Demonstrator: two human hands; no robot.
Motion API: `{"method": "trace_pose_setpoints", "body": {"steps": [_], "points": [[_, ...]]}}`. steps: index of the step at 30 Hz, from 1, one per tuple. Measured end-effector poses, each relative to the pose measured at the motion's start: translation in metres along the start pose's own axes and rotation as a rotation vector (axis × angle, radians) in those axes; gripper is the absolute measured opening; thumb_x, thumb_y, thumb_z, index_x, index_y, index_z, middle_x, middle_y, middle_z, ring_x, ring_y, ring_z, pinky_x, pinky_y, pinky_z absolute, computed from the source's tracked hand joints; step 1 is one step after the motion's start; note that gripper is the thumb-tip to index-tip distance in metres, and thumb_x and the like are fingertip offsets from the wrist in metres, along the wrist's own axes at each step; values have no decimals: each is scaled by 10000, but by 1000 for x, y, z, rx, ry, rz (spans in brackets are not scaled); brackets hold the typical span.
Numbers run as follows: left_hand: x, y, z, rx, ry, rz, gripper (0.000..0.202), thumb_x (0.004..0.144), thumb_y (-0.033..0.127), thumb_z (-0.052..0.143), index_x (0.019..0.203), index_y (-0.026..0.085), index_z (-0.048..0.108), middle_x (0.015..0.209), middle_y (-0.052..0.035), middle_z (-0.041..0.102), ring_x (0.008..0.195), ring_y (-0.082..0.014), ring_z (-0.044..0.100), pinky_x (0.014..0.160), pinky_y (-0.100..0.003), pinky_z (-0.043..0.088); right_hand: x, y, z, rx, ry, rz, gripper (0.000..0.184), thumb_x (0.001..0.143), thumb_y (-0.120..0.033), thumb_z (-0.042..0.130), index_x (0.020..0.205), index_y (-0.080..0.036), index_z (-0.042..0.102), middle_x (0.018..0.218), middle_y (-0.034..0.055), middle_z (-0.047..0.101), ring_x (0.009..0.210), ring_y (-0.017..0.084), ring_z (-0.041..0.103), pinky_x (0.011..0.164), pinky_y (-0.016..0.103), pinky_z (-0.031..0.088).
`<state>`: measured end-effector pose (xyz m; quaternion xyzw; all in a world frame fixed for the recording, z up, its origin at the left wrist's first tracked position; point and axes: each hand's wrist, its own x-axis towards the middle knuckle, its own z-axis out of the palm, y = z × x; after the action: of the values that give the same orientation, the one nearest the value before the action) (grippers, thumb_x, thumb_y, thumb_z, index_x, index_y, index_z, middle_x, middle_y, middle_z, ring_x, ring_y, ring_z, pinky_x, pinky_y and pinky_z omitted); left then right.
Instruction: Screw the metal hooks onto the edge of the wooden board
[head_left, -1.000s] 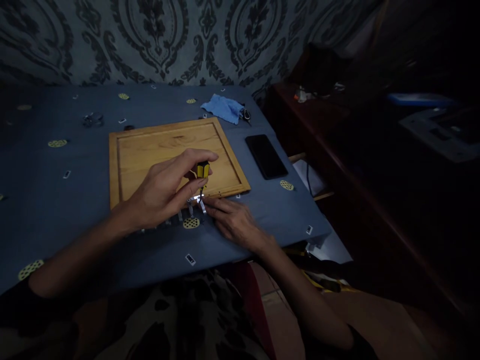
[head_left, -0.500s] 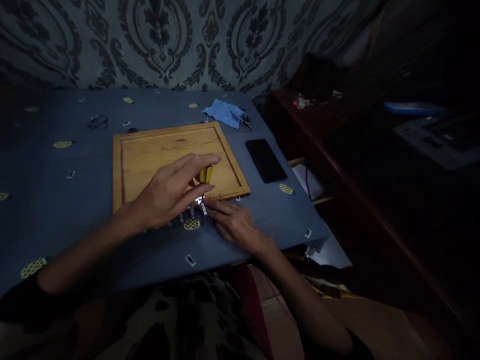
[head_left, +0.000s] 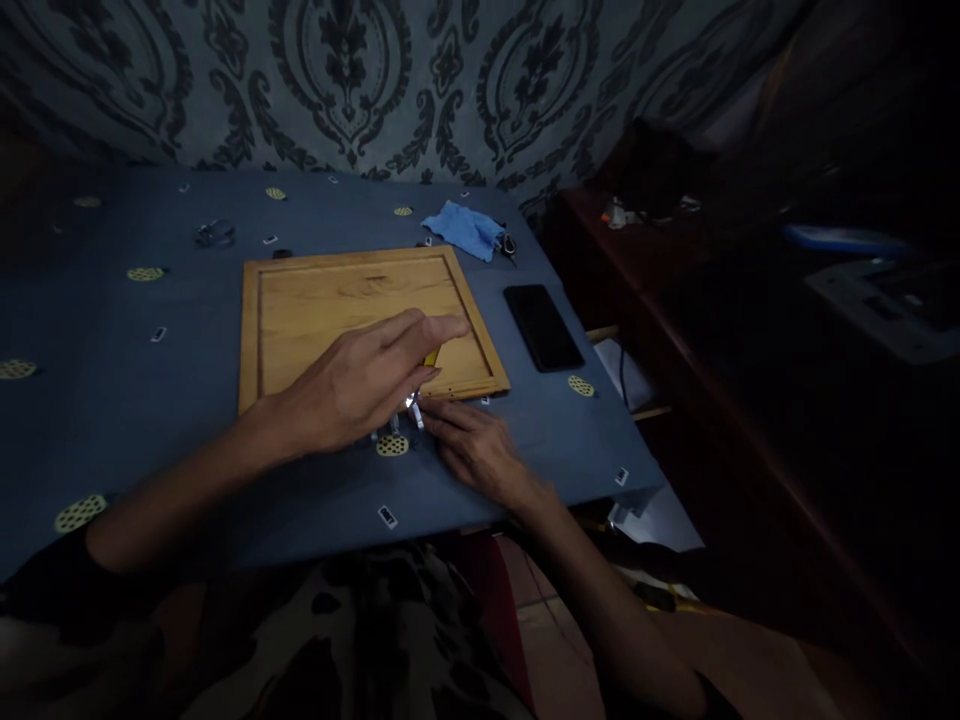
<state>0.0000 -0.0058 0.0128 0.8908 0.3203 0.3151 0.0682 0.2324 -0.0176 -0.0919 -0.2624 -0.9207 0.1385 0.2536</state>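
Observation:
My left hand (head_left: 360, 385) is wrapped round a yellow-handled screwdriver (head_left: 432, 357), of which only a sliver of handle shows beyond the fingers. Its tip points down at a small shiny metal piece (head_left: 412, 408) at the near edge of a wooden tray (head_left: 300, 310). My right hand (head_left: 472, 450) lies on the blue tablecloth with its fingertips pressed against that metal piece. More small metal parts sit under my left hand, mostly hidden.
A black phone (head_left: 543, 327) lies right of the tray. A blue cloth (head_left: 463, 228) with a small metal object beside it sits at the back. The table's right edge drops to a dark wooden bench (head_left: 675, 300). Patterned wall behind.
My left hand has lowered and tilted over the screwdriver, so the yellow handle is now almost covered. The view has shifted slightly. My right hand stays on the metal piece.

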Motion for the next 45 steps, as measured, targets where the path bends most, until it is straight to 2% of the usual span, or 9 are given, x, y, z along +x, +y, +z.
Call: {"method": "trace_pose_setpoints", "body": {"steps": [7, 13, 17, 21, 25, 28, 38, 41, 45], "points": [[-2, -2, 9, 30, 95, -9, 319, 1014, 207, 585, 1327, 185, 527, 1037, -41, 656, 777, -127, 665, 726, -249, 558, 0, 2, 4, -15, -9, -1, 532, 885, -8, 529, 1366, -194, 657, 1441, 108, 655, 1266, 248, 672, 1032, 438, 606], [-2, 3, 3, 7, 105, -68, 381, 994, 185, 611, 1365, 214, 528, 1197, -53, 698, 1075, -177, 701, 918, -284, 578, 3, -2, 1, -54, 0, -19, 436, 906, -19, 514, 1297, -113, 682, 1369, 148, 696, 1218, 261, 696, 977, 426, 630], [-4, 1, 1, -68, 85, -194, 420, 978, 253, 651, 1374, 217, 515, 1108, -27, 712, 957, -153, 721, 841, -256, 595, 4, -2, 1, -48, -4, -16, 414, 915, -37, 538, 1292, -127, 684, 1385, 126, 691, 1266, 244, 670, 1002, 405, 620], [-4, -1, 2, -30, 78, -212, 356, 980, 279, 646, 1321, 227, 560, 1073, -29, 717, 921, -155, 717, 802, -257, 601, 5, -1, 2, -59, 11, -25, 428, 928, -31, 524, 1309, -148, 680, 1391, 109, 691, 1265, 234, 671, 982, 387, 628], [-3, 1, 2, 114, 97, -193, 331, 965, 317, 667, 1281, 250, 593, 1156, -34, 726, 941, -172, 722, 811, -281, 615, 6, -1, 4, -59, 5, -23, 432, 933, -34, 539, 1331, -140, 669, 1406, 118, 680, 1260, 251, 672, 963, 405, 638], [-3, 4, 1, 136, 86, -227, 348, 973, 360, 655, 1302, 271, 584, 1221, -33, 715, 1009, -191, 719, 855, -305, 624, 7, -1, 4, -42, -8, -6, 422, 937, -43, 563, 1330, -149, 675, 1412, 122, 674, 1260, 258, 671, 971, 423, 635], [-1, 5, -7, -129, -30, -290, 399, 1006, 279, 601, 1396, 262, 523, 1113, -44, 702, 1004, -183, 708, 897, -335, 603, 9, -4, -1, -46, -9, -4, 382, 948, -47, 568, 1287, -160, 702, 1405, 109, 681, 1202, 249, 701, 957, 403, 641], [-1, 4, -4, -22, 11, -255, 377, 992, 295, 627, 1360, 274, 546, 1129, -38, 711, 1000, -188, 710, 899, -347, 611, 9, -4, 0, -47, 5, -3, 384, 943, -47, 576, 1276, -186, 707, 1407, 90, 681, 1204, 233, 701, 969, 384, 633], [-2, 5, -1, 92, 60, -220, 356, 960, 321, 683, 1303, 298, 592, 1201, -29, 717, 1067, -211, 705, 925, -357, 615, 8, -4, 0, -35, -8, -4, 358, 949, -66, 578, 1276, -145, 701, 1397, 118, 683, 1195, 249, 700, 946, 408, 640]]}}
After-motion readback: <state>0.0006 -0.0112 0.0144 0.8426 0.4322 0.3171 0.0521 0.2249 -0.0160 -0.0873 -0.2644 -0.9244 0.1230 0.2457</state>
